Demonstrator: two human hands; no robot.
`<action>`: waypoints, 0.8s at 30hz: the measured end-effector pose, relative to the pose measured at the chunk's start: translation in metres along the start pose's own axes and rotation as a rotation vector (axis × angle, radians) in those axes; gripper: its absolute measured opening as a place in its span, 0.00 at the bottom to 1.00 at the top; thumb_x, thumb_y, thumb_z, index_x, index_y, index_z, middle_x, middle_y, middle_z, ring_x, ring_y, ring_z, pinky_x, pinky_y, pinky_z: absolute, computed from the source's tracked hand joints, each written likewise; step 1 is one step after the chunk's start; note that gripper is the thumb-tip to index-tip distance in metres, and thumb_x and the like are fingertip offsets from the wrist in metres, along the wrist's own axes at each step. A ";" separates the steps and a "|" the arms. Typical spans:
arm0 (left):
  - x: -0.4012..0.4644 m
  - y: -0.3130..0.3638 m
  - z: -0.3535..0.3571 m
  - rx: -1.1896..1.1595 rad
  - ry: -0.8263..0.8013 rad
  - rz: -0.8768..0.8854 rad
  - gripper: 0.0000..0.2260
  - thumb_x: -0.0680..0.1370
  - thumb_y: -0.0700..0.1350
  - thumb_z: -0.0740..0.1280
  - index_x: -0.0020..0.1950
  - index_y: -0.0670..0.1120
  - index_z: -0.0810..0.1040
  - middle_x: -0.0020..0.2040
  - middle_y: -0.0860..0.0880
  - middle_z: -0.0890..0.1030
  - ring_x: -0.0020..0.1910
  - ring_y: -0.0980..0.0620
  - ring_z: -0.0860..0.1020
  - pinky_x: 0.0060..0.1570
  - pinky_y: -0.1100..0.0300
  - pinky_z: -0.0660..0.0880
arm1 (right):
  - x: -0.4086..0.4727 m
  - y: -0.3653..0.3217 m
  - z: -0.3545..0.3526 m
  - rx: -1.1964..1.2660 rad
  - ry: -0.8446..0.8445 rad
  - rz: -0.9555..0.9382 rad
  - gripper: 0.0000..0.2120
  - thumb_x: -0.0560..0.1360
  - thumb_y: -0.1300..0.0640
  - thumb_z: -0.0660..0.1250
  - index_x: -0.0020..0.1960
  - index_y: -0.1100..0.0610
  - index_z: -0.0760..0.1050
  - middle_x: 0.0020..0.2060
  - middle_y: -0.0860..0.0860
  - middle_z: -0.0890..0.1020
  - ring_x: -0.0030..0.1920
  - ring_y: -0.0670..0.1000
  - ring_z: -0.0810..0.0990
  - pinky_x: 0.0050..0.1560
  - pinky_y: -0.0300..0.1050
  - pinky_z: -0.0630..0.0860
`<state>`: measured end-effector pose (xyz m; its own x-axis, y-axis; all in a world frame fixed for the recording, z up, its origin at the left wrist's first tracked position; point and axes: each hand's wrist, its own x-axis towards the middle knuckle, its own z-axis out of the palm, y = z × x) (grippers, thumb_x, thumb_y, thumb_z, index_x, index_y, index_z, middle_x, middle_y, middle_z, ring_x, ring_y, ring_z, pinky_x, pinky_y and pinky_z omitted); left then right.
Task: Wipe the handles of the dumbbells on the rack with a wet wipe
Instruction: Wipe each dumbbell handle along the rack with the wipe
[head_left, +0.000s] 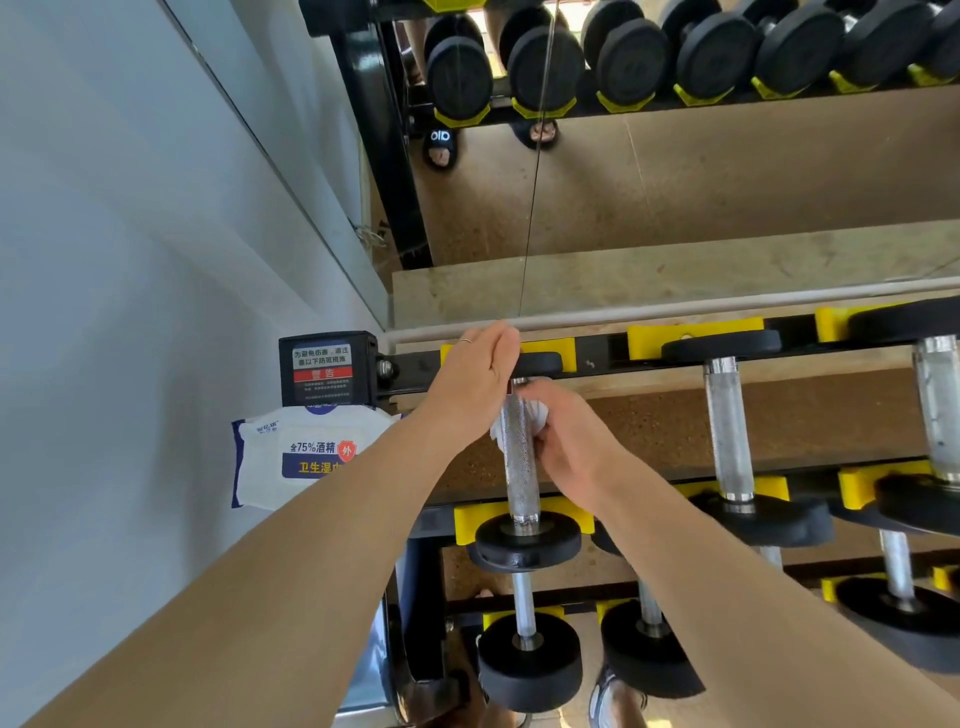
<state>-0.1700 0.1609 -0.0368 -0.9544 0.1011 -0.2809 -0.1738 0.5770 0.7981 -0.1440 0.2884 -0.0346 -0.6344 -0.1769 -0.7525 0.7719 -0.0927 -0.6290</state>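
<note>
The leftmost dumbbell on the top shelf has a knurled silver handle (519, 457) and black end plates (527, 540). My left hand (478, 379) rests on its far end, fingers curled over the far plate. My right hand (563, 441) presses a crumpled white wet wipe (535, 415) against the upper right side of that handle. Two more dumbbells (727, 431) lie to the right on the same shelf, in yellow cradles (696, 332).
A white and blue wet wipe pack (291, 457) lies at the rack's left end, beside a black post with a warning label (324, 369). Lower shelves hold more dumbbells (527, 654). A mirror (675, 182) behind the rack reflects it. A pale wall (130, 260) is on the left.
</note>
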 end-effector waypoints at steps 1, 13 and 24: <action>-0.001 0.001 0.000 -0.003 -0.001 -0.009 0.17 0.88 0.50 0.51 0.59 0.44 0.75 0.48 0.51 0.70 0.48 0.54 0.69 0.49 0.61 0.63 | -0.002 0.000 0.004 -0.061 0.084 -0.009 0.12 0.74 0.52 0.65 0.53 0.57 0.78 0.50 0.60 0.82 0.48 0.55 0.80 0.51 0.52 0.79; 0.000 0.008 -0.008 0.007 -0.043 -0.039 0.17 0.88 0.47 0.50 0.57 0.39 0.75 0.50 0.47 0.72 0.53 0.49 0.70 0.47 0.61 0.61 | -0.025 0.044 0.035 -0.662 0.385 -0.669 0.15 0.83 0.51 0.54 0.66 0.51 0.72 0.66 0.47 0.68 0.65 0.48 0.69 0.61 0.45 0.74; 0.004 0.006 -0.009 -0.017 -0.063 -0.043 0.15 0.88 0.47 0.51 0.55 0.43 0.74 0.48 0.50 0.71 0.53 0.50 0.69 0.48 0.60 0.60 | -0.013 0.048 0.033 -0.962 0.563 -0.833 0.15 0.76 0.58 0.69 0.61 0.51 0.73 0.61 0.50 0.72 0.60 0.50 0.72 0.50 0.39 0.76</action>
<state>-0.1766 0.1574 -0.0287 -0.9290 0.1277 -0.3474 -0.2185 0.5684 0.7932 -0.0976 0.2535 -0.0482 -0.9967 0.0316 0.0742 -0.0232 0.7690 -0.6388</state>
